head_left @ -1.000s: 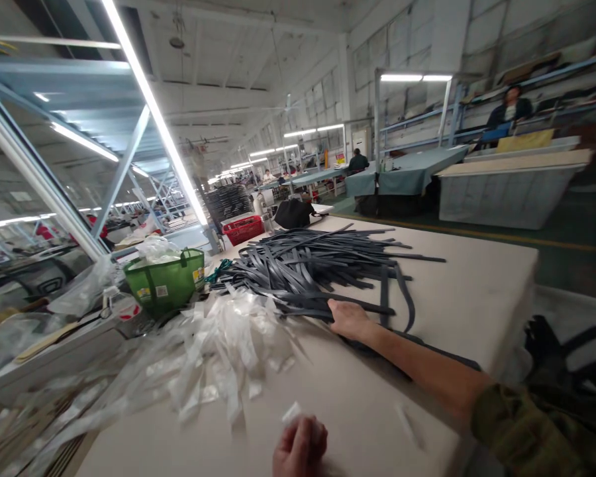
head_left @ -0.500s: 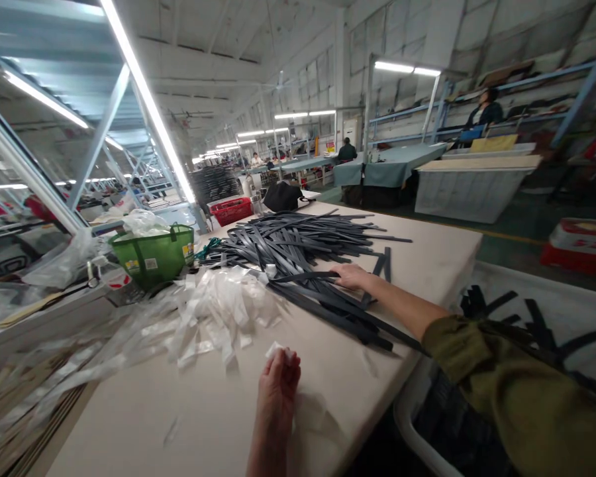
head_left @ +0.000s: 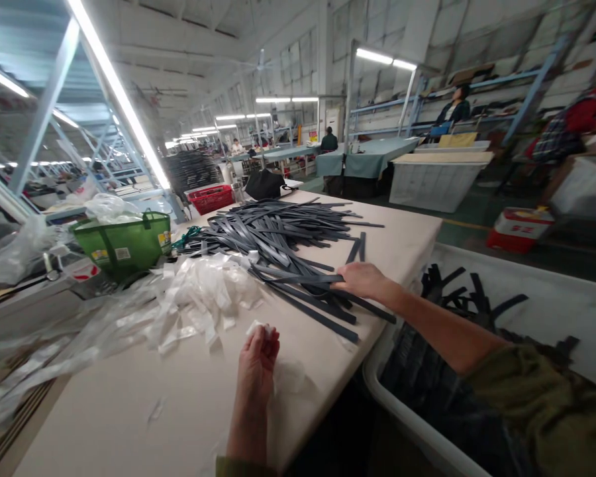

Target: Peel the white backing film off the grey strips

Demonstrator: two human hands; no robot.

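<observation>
My left hand (head_left: 257,358) rests on the beige table (head_left: 129,404) near its front edge, fingers pinched on a small white scrap (head_left: 258,328). My right hand (head_left: 360,279) reaches forward and grips the near ends of a few dark straps (head_left: 322,301) pulled out of a big pile of dark straps (head_left: 273,232) across the table's middle. A heap of clear plastic wrappers (head_left: 198,295) lies to the left of both hands.
A green basket (head_left: 122,244) stands at the left, a red basket (head_left: 211,197) and a black bag (head_left: 264,183) at the table's far end. A white bin (head_left: 551,311) holding more dark straps sits at my right. Other people sit at distant tables.
My right hand has drawn a few straps toward me from the pile. My left hand lifted into view with the white scrap. The view swung to the right.
</observation>
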